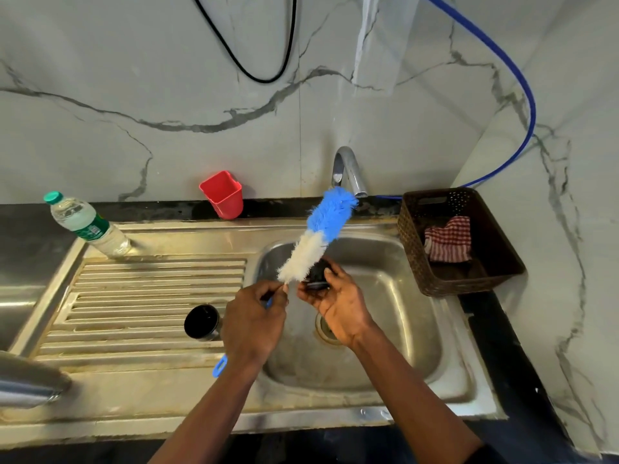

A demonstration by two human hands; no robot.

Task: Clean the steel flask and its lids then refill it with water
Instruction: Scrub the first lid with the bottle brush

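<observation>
Over the sink (pixel 395 296), left hand (pixel 254 323) grips the brush (pixel 321 229), bristles pointing toward the tap (pixel 348 169); right hand (pixel 338 306) holds a lid (pixel 316 276).

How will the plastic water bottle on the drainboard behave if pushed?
The plastic bottle is tall and narrow, so a push near its green cap would likely tip it. Its thin clear walls probably dent under a firm squeeze. A low push may just slide it along the smooth steel drainboard.
</observation>
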